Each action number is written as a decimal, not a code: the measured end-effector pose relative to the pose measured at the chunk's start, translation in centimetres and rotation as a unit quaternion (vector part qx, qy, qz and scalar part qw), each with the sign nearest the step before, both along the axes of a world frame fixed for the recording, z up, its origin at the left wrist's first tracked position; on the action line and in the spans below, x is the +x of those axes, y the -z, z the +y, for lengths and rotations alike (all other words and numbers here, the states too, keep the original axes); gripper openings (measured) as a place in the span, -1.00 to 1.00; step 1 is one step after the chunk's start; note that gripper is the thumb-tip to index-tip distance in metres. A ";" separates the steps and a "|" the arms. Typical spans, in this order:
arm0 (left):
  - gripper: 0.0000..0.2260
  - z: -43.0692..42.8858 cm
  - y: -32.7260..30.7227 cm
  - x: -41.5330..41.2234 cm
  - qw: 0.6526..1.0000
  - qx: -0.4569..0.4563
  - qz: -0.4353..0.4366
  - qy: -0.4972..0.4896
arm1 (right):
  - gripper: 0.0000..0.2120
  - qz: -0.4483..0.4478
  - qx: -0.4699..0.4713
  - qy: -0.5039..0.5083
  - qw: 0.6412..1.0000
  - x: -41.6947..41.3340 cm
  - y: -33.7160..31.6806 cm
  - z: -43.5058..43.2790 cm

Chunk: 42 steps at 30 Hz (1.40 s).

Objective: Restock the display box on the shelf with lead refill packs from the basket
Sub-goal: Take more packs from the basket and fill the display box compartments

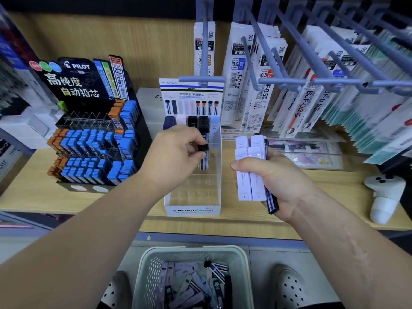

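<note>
Left hand (176,152) pinches a black pack (203,148) over the display box (192,210); right hand (276,181) clutches a bundle (250,175) — seemingly loose, one tilt could spill it

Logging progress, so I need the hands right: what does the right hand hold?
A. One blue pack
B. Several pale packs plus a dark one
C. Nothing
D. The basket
B: the right hand grips a bunch of pale packs with a dark pack at their edge, beside the box.
</note>
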<state>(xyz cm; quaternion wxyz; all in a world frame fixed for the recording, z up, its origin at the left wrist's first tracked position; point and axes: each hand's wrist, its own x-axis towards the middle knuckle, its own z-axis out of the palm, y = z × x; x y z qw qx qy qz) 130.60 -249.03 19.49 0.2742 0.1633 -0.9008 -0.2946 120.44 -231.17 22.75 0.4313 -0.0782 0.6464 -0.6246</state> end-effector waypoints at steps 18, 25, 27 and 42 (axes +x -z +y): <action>-0.78 0.1 1.2 -0.1 0.974 -0.203 -0.055 -0.083 | -0.80 -0.011 -0.033 -0.031 0.999 -0.3 0.6 0.4; -0.87 4.0 -2.4 0.1 0.930 0.366 -0.013 -0.017 | -0.74 0.017 -0.062 -0.063 0.996 0.1 1.4 -0.2; -0.86 4.9 -2.3 0.3 0.894 0.446 -0.046 -0.002 | -0.64 0.033 -0.057 -0.076 0.995 0.4 1.9 -0.6; -0.91 3.5 -1.8 1.9 0.778 0.627 -0.038 -0.016 | -0.80 -0.028 -0.066 -0.120 0.990 1.7 1.1 -1.4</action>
